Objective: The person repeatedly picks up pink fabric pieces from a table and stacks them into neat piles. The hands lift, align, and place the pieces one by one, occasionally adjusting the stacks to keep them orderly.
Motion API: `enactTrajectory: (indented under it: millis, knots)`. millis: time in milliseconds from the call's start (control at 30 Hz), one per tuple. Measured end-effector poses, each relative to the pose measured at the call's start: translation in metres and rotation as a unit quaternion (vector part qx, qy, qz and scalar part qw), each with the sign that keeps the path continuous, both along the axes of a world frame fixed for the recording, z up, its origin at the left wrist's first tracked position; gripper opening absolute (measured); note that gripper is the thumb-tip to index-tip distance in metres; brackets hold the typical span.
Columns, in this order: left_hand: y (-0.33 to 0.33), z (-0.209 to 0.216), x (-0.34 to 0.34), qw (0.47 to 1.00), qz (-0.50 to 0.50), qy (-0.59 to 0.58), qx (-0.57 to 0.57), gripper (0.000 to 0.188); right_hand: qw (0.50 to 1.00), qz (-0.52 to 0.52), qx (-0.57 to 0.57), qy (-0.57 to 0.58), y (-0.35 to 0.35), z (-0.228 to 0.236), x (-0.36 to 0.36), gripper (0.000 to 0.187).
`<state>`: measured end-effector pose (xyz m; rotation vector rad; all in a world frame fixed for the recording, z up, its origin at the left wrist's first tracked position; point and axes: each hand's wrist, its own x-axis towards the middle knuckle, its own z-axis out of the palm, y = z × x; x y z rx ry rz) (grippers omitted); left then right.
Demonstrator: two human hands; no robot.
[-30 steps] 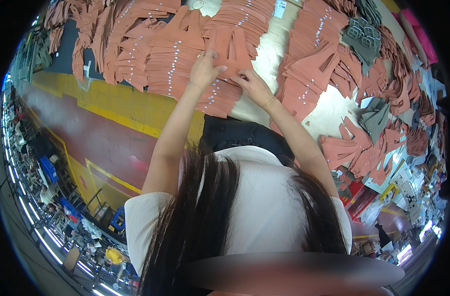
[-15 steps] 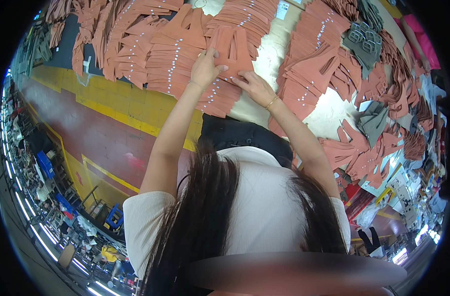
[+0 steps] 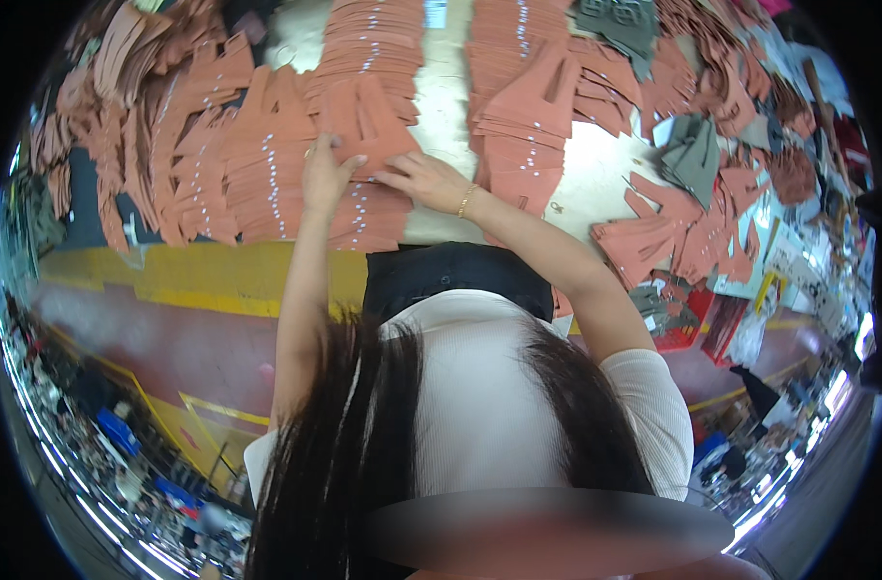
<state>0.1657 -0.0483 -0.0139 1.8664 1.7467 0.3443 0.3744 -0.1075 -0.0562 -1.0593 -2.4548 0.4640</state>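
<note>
Several overlapping layers of coral-coloured, flat cut pieces, like leather or fabric, lie before me on the table. The uppermost piece [image 3: 368, 121] has a long slit and lies across a stack marked with small white labels. My left hand [image 3: 325, 179] rests on its left edge, thumb spread away from the fingers. At the lower right edge, my right hand [image 3: 433, 182] touches it with outstretched fingers, a thin bracelet at the wrist. Both hands look open; the undersides of the fingertips are hidden.
More labelled coral stacks [image 3: 523, 126] lie to the right, and others [image 3: 199, 164] to the left. Dark green pieces [image 3: 690, 159] sit farther right. A red crate [image 3: 687, 324] stands low on the right. Yellow and red floor [image 3: 199, 280] shows beyond the table's near edge.
The whole view has turned, so the table edge now runs more level. Both hands stay at the same piece, with little visible change in their grip.
</note>
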Motion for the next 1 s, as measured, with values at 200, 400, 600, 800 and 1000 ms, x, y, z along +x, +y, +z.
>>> enactTrajectory:
  millis: [200,400,600,800,1000]
  knots:
    - [0.003,0.004,0.004,0.999,0.011,0.012,-0.043,0.048,0.987,-0.095,0.089,-0.09,-0.02,0.005,-0.019,0.049]
    - [0.004,0.001,0.002,0.998,0.007,0.021,-0.054,0.049,0.993,-0.092,0.073,-0.033,-0.023,0.008,-0.012,0.048]
    - [-0.009,-0.003,0.005,0.997,0.04,-0.021,0.058,0.055,0.959,-0.274,-0.054,0.053,-0.03,0.028,0.073,0.043]
    - [-0.019,-0.005,0.014,0.994,0.081,0.025,0.07,0.056,0.786,-0.615,-0.046,0.042,-0.01,0.011,0.17,0.042]
    - [-0.022,-0.001,0.019,0.992,0.115,0.034,0.05,0.056,0.764,-0.629,-0.125,-0.07,-0.006,0.01,0.17,0.049]
